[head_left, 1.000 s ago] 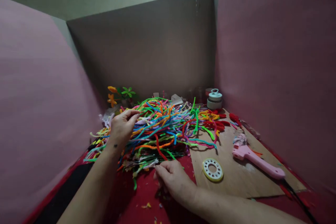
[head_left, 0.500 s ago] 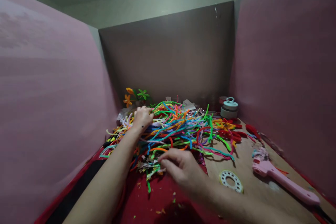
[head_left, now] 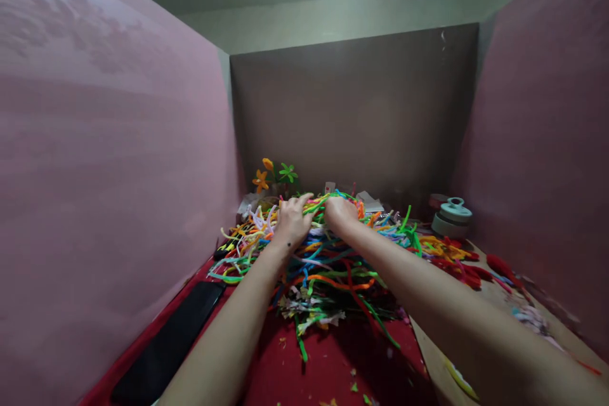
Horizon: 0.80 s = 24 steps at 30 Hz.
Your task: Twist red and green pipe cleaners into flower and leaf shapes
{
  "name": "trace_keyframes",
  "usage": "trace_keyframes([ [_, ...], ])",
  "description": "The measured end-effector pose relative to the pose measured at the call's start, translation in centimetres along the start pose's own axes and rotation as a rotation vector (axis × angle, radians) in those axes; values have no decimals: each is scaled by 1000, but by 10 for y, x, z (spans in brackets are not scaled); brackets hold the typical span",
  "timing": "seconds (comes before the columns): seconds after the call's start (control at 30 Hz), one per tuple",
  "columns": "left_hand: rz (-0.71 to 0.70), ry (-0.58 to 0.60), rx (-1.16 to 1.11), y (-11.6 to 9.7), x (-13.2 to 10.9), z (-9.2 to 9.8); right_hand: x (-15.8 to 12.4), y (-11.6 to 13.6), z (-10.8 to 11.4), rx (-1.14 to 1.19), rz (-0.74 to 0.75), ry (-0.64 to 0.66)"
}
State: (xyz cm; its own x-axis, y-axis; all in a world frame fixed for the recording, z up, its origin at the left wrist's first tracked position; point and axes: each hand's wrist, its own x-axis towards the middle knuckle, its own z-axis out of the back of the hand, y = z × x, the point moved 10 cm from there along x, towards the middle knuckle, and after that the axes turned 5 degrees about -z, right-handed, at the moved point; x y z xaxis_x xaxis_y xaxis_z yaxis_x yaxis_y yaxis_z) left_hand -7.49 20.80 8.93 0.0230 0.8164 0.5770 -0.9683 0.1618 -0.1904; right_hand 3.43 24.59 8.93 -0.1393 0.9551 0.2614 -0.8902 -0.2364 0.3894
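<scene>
A large heap of pipe cleaners [head_left: 323, 257] in many colours fills the middle of the table. At the heap's top left rests my left hand [head_left: 292, 222], its thumb and forefinger apart, with green and yellow strands showing between them. Close beside it, my right hand [head_left: 340, 212] is curled over the upper strands. Its fingertips are hidden behind the hand, among the pipe cleaners. Short white bundled ends [head_left: 309, 307] stick out at the near side of the heap.
Orange and green pipe-cleaner flowers [head_left: 260, 181] stand at the back left. A black flat slab [head_left: 169, 342] lies at the left. At the back right sits a pale green lidded container [head_left: 451, 219]. Pink panels [head_left: 537, 139] enclose the sides.
My right hand has moved up and forward from the heap's near edge to its top, beside my left hand. The view has turned left, and my right arm now covers the pink tool.
</scene>
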Motion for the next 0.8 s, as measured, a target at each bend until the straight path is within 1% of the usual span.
trace_keyframes([
  [0.07,-36,19,-8,-5,-1,-4,-5,5,8,-1,37,-22],
  [0.17,-41,65,-8,-5,-2,-16,-14,11,24,51,110,-62],
  [0.3,-8,112,7,5,-1,-28,-15,7,49,199,170,-90],
  [0.4,31,180,16,15,0,-38,-9,1,70,328,173,-80],
  [0.47,58,228,18,21,1,-44,-6,-3,89,439,164,-73],
  [0.53,84,259,17,26,2,-48,-6,-9,114,683,149,-78],
  [0.57,96,268,15,28,2,-50,-7,-11,127,765,148,-91],
  [0.63,117,276,10,29,3,-53,-11,-17,152,873,147,-132],
  [0.7,131,271,0,28,4,-53,-18,-24,171,960,151,-167],
  [0.73,134,264,-7,26,4,-51,-22,-27,176,1011,144,-170],
  [0.8,132,235,-28,22,6,-43,-30,-33,176,1125,115,-131],
])
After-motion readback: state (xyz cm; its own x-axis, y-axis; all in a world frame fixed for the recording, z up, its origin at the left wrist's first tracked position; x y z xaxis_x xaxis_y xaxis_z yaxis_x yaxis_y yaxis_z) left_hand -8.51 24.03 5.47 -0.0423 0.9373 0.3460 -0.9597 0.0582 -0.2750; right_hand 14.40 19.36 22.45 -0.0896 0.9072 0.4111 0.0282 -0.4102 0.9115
